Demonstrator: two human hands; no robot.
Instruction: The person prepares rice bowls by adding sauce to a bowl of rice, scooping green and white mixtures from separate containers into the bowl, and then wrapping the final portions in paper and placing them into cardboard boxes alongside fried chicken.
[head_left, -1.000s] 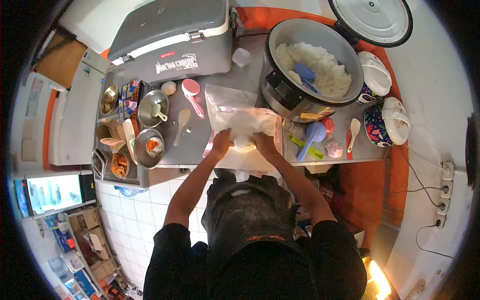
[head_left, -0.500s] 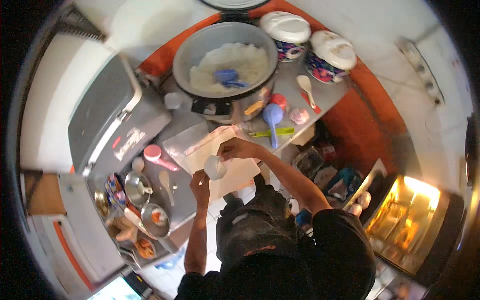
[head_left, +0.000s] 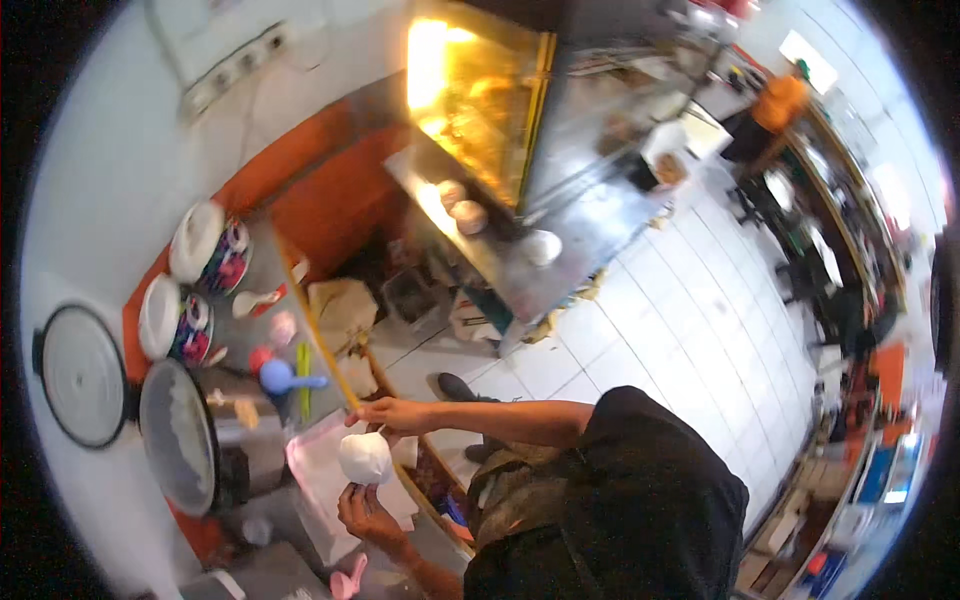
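Observation:
Between my hands is a rounded white wrapped bundle (head_left: 365, 458), held over the counter edge. My left hand (head_left: 370, 515) cups it from below with bent fingers. My right hand (head_left: 393, 415) pinches at the bundle's upper end, the fingertips close together. What is inside the wrapping cannot be seen. Under the bundle lie pale wrapping sheets (head_left: 325, 470). Beyond them stands a large rice cooker (head_left: 178, 435) with white rice visible inside. A blue scoop (head_left: 280, 377) and a lime-green utensil (head_left: 304, 380) lie beside the cooker.
Two lidded patterned pots (head_left: 228, 255) stand along the wall. A round lid (head_left: 84, 375) is left of the cooker; a pink scoop (head_left: 348, 578) lies nearest. Ahead, a lit glass cabinet (head_left: 480, 110) adjoins a metal counter (head_left: 560, 270). A person in orange (head_left: 778, 102) is far right.
The view has swung to the right, bringing the tiled floor, metal counter and distant person into sight. Both hands still hold the white bundle.

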